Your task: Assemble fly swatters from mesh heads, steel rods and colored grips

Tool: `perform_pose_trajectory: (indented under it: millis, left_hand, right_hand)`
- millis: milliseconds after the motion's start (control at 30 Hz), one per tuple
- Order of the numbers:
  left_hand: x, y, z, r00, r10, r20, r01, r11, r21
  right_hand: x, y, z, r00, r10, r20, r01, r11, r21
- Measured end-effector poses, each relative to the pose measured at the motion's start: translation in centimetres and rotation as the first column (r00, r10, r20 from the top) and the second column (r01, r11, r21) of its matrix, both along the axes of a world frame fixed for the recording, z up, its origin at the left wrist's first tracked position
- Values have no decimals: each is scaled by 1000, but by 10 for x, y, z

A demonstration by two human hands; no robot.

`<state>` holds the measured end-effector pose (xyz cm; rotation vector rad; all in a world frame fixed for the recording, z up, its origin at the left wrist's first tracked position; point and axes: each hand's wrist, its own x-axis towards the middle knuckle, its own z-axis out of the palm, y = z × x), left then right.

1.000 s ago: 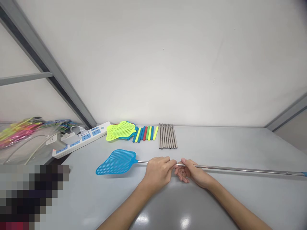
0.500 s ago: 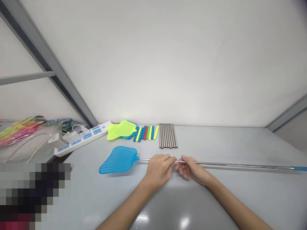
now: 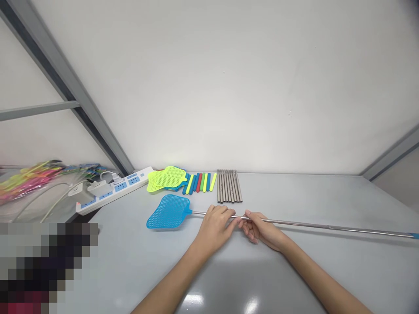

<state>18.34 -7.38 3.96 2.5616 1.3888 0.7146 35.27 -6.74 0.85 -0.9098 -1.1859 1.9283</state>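
A blue fly swatter (image 3: 168, 212) with a long metal telescopic rod lies across my view, its perforated head on the left. My left hand (image 3: 214, 224) is wrapped over the rod close to that head, the thumb under it. Just to the right, my right hand (image 3: 263, 230) pinches the rod between thumb and fingers, palm turned up. Beyond it the rod runs far right to a blue handle (image 3: 415, 236), cut off by the picture's edge. Part of the rod is hidden behind my left fingers.
Behind my hands lie yellow and blue swatter heads (image 3: 170, 178), several coloured handles (image 3: 199, 182) and a row of metal rods (image 3: 229, 186). A white power strip (image 3: 114, 192) with plugs and cables stands left, beside bagged colourful items (image 3: 32, 181). The grey table (image 3: 310, 270) meets a white wall.
The swatter has shifted right; its head is closer to my left hand and tilted up a little. Less of the blue handle shows. My left fingers look slightly looser.
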Motion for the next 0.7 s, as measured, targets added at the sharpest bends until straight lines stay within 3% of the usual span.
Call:
perform_pose_trajectory:
  millis: [467, 600, 700]
  left_hand:
    - [-22, 21, 0, 982, 179, 53, -185, 976, 116]
    - [-23, 21, -3, 988, 151, -8, -151, 987, 60]
    - [-19, 20, -7, 991, 127, -35, -126, 992, 32]
  right_hand:
    - [12, 9, 2, 932, -356, 64, 346, 929, 129]
    - [13, 9, 2, 924, -379, 47, 374, 923, 94]
    - [14, 10, 4, 948, -314, 54, 308, 946, 96]
